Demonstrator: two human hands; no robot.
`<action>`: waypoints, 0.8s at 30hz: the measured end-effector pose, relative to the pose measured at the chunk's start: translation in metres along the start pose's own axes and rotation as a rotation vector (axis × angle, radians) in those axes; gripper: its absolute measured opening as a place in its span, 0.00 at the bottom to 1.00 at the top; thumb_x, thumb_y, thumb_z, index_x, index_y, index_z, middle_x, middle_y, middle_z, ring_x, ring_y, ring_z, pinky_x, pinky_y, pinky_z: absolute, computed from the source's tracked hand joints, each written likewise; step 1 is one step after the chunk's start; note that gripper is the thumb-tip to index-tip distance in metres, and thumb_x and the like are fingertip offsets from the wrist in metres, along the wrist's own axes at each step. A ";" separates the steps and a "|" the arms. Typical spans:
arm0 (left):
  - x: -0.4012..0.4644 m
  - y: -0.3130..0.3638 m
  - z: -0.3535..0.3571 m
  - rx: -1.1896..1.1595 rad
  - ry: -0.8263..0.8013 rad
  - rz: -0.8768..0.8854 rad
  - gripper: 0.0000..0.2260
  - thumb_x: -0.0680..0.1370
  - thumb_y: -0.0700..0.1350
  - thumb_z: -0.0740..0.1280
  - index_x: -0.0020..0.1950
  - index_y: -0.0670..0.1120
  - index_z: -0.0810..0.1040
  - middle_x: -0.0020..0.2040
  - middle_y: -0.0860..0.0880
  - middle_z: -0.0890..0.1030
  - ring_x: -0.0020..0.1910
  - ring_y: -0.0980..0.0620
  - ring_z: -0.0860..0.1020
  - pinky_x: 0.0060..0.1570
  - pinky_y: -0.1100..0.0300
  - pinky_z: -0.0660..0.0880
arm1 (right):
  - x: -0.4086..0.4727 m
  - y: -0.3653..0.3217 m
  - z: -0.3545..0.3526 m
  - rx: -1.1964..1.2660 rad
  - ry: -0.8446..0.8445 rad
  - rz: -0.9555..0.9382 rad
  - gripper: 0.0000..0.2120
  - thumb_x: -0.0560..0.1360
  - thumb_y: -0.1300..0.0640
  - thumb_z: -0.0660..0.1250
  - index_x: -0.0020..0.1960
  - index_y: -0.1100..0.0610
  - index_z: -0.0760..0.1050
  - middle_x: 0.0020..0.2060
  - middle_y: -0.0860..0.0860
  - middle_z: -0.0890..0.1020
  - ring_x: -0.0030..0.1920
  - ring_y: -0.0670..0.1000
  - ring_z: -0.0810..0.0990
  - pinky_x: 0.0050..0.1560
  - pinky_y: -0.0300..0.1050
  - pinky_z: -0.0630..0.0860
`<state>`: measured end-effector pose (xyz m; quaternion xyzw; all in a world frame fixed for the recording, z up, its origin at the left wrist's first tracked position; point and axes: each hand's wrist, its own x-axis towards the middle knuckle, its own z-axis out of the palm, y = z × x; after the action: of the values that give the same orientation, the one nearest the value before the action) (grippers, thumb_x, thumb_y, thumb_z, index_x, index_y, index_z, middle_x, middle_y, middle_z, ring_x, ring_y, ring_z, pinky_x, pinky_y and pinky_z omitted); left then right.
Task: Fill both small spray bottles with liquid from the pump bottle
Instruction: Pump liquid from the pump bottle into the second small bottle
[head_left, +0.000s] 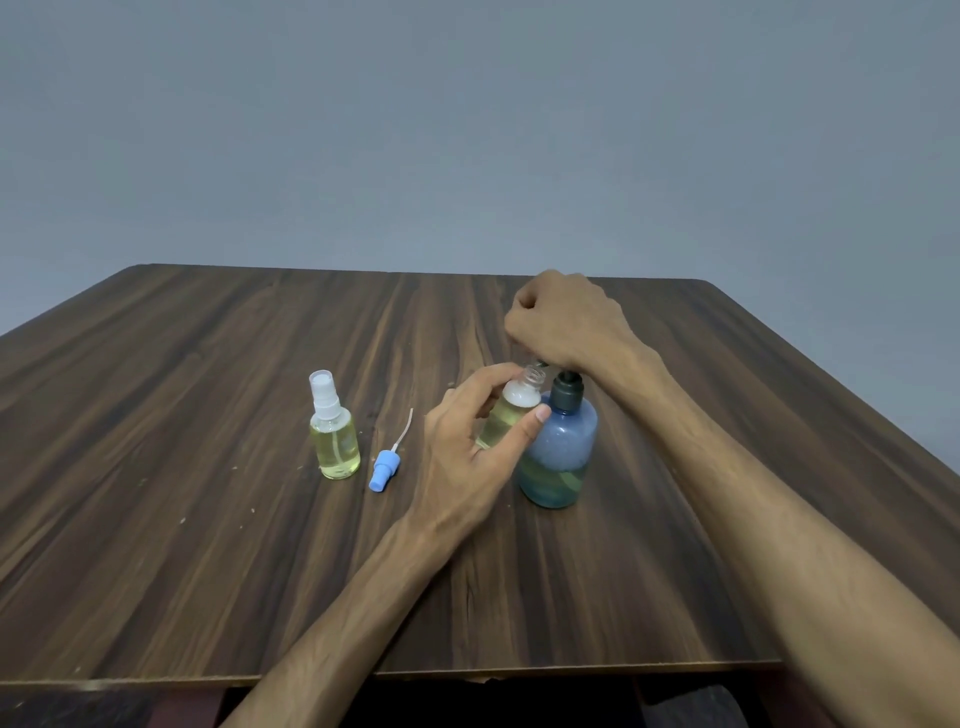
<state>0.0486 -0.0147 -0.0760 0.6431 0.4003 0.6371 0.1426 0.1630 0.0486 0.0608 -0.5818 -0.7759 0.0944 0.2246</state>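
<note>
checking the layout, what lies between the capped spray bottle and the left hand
In the head view, the blue spray cap with its dip tube lies on the table between capped spray bottle and left hand.

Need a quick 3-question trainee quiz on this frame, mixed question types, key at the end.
1. True or false: the capped spray bottle with the white sprayer is empty.
2. Which hand holds the open spray bottle at the pump bottle? A) left hand B) right hand C) neither
3. Fill in: the blue spray cap lies on the ____, between the two small bottles.

Key: 1 false, it holds yellowish liquid. 2 A; the right hand presses the pump head. 3 table.
</note>
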 end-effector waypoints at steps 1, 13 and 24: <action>0.000 0.000 0.000 -0.003 0.004 -0.003 0.11 0.81 0.50 0.73 0.60 0.47 0.83 0.52 0.54 0.87 0.53 0.48 0.86 0.54 0.37 0.80 | 0.000 0.001 -0.001 0.014 0.028 -0.009 0.09 0.72 0.55 0.65 0.34 0.56 0.76 0.31 0.50 0.79 0.33 0.52 0.72 0.36 0.47 0.66; 0.000 -0.001 0.000 -0.005 0.003 -0.003 0.12 0.81 0.50 0.74 0.61 0.46 0.83 0.53 0.54 0.87 0.53 0.48 0.86 0.54 0.37 0.80 | -0.002 0.003 0.003 -0.033 -0.067 0.023 0.10 0.74 0.55 0.65 0.35 0.54 0.77 0.32 0.49 0.79 0.33 0.51 0.74 0.35 0.46 0.66; -0.001 -0.001 0.000 0.011 0.011 0.011 0.12 0.81 0.50 0.73 0.61 0.47 0.83 0.53 0.56 0.87 0.53 0.49 0.86 0.54 0.37 0.80 | 0.000 0.002 0.005 -0.026 -0.089 0.035 0.11 0.73 0.54 0.65 0.42 0.57 0.85 0.35 0.51 0.83 0.37 0.52 0.78 0.37 0.46 0.68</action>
<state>0.0485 -0.0146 -0.0768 0.6425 0.4010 0.6392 0.1336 0.1625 0.0493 0.0558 -0.5934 -0.7761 0.1142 0.1805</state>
